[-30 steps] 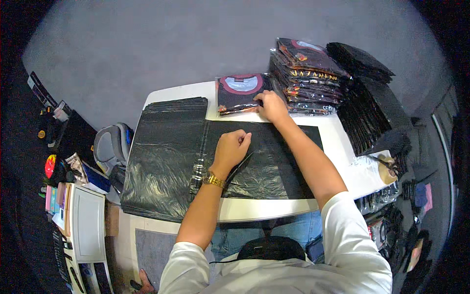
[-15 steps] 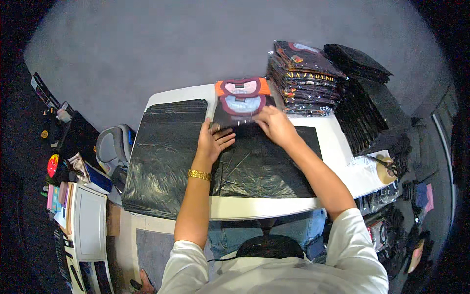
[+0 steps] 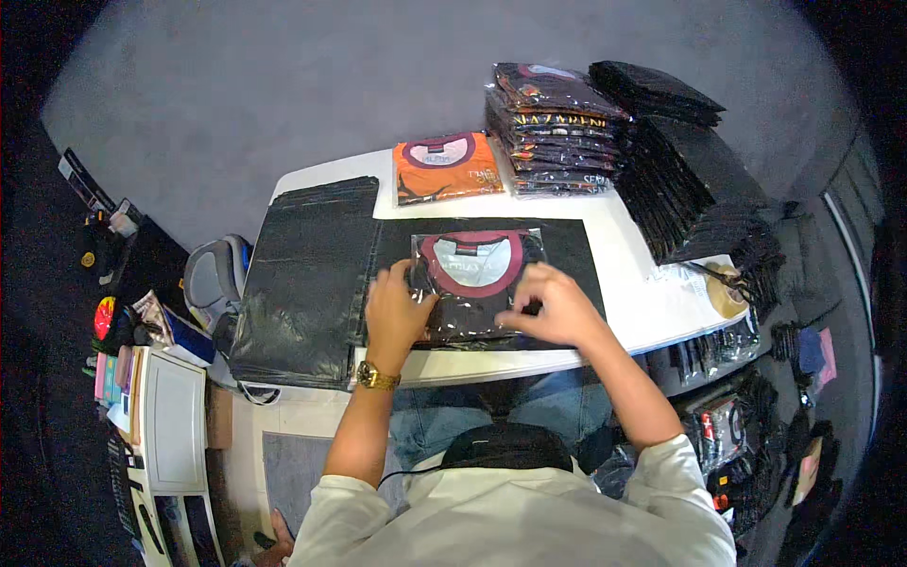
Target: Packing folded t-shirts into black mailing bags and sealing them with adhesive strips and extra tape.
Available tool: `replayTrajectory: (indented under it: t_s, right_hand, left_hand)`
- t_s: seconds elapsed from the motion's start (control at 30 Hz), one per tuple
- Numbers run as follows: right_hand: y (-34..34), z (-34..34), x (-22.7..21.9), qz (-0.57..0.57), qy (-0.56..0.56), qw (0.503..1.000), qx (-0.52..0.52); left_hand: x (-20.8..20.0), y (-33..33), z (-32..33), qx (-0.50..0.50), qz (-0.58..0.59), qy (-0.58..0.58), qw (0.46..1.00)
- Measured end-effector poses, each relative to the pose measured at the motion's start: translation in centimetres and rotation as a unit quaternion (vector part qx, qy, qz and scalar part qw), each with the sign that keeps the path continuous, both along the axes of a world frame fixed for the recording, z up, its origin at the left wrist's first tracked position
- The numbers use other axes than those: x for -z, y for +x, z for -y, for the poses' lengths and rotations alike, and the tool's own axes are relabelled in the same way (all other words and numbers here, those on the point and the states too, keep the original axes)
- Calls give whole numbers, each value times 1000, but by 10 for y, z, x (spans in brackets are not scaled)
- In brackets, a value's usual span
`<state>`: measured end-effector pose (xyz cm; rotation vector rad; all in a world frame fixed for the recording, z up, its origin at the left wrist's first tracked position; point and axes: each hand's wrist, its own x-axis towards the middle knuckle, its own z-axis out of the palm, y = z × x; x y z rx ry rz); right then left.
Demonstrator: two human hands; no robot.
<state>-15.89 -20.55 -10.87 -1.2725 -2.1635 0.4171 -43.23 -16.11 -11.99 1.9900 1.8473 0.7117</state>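
A folded dark shirt with a maroon collar, in a clear plastic sleeve (image 3: 468, 307), lies flat on a black plastic bag (image 3: 576, 250) in front of me. My left hand (image 3: 395, 307) is at the sleeve's left edge, thumb and fingers apart. Over the right edge is my right hand (image 3: 556, 307), its fingers loosely curled and the thumb held apart, touching the sleeve's lower right. Behind the bag, an orange shirt in a clear sleeve (image 3: 446, 175) rests on the white table (image 3: 624, 274).
Black plastic bags (image 3: 307, 274) lie stacked on the table's left side. A tall stack of packed shirts (image 3: 557, 142) stands at the back, beside piles of black packages (image 3: 675, 189). A tan roll (image 3: 726, 295) sits near the right edge. A grey chair (image 3: 213, 279) is at left.
The dark packed shirt has moved toward me, off the orange one and onto the black bag. Both hands came nearer with it, and the orange shirt is now uncovered.
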Motion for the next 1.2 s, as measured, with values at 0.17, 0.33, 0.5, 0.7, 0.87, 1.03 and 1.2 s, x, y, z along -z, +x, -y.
replayTrajectory:
  t_s: [0.17, 0.33, 0.5, 0.7, 0.87, 1.03, 1.2]
  right_hand:
    - [-18, -68, 55, 3, 76, 993, 89]
    - [-23, -87, 80, 197, 0, 973, 124]
    - [-11, -84, 79, 171, -38, 974, 142]
    - [3, -87, 74, 159, -90, 969, 167]
    - [10, -78, 85, 133, -75, 969, 193]
    - [-24, -51, 72, 128, -28, 978, 163]
    - [-29, -35, 78, 161, -2, 976, 146]
  left_hand:
    - [24, 24, -22, 166, -59, 187, 966]
    - [57, 48, -48, 215, -173, 137, 951]
    - [63, 44, -53, 196, -167, 105, 961]
    - [50, 36, -63, 136, -185, 24, 973]
    - [55, 24, -72, 76, -191, 21, 978]
    - [64, 60, -42, 187, -183, 164, 951]
    - [62, 57, -22, 212, -139, 139, 957]
